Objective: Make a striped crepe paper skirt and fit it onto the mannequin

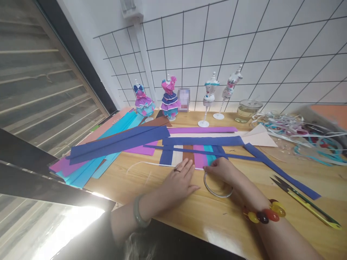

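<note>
Colored strips of paper or cloth lie side by side on the wooden table in front of me: dark blue, cream, brown, purple (199, 156) and light blue. Along their near edge runs a narrow white strip (151, 163), its left end curling loose on the wood. My left hand (182, 177) rests flat with fingers stretched over the white strip near the brown piece. At the strip's right end, my right hand (221, 169) pinches it with thumb and forefinger. A thin silver ring (217, 195) hangs or lies just under my right hand.
Yellow-and-black scissors (306, 202) lie at right beside a dark blue strip (290, 177). Folded colored sheets (116, 142) are piled at left. Behind stand two dressed mini mannequins (170, 99), two white ones (210, 94), a glass bowl (247, 111) and tangled ribbons (320, 139).
</note>
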### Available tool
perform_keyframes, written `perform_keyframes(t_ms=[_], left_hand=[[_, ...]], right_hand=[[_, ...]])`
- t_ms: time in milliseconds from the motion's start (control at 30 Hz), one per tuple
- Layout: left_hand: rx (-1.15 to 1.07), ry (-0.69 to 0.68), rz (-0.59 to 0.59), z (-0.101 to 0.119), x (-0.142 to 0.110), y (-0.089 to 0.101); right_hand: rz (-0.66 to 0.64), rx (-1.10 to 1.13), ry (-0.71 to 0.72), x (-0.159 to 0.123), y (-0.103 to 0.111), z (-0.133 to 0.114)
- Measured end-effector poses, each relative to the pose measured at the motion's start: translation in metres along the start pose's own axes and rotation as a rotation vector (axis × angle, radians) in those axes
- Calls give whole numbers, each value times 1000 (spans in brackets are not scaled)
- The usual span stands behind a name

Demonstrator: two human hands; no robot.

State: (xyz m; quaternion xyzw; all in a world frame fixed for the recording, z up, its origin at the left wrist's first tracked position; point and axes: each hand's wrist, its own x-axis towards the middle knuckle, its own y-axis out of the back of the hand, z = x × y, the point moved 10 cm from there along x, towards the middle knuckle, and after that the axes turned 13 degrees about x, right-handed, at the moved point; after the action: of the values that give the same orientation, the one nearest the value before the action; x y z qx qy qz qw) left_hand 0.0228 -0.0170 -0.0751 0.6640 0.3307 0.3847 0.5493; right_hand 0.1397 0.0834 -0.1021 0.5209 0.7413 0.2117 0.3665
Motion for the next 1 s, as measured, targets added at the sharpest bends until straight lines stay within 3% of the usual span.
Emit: perform_keyframes(t_ms=[300,700,1000], left_hand=[[-47,20,-110,-5,8,-11],[-89,30,-81,-3,3,-3],[-71,150,-246,-49,-35,-10]], right_hand=[[1,14,18,1,0,-1],[-2,21,19,3,-2,6],[-8,40,15,3,-3,6]])
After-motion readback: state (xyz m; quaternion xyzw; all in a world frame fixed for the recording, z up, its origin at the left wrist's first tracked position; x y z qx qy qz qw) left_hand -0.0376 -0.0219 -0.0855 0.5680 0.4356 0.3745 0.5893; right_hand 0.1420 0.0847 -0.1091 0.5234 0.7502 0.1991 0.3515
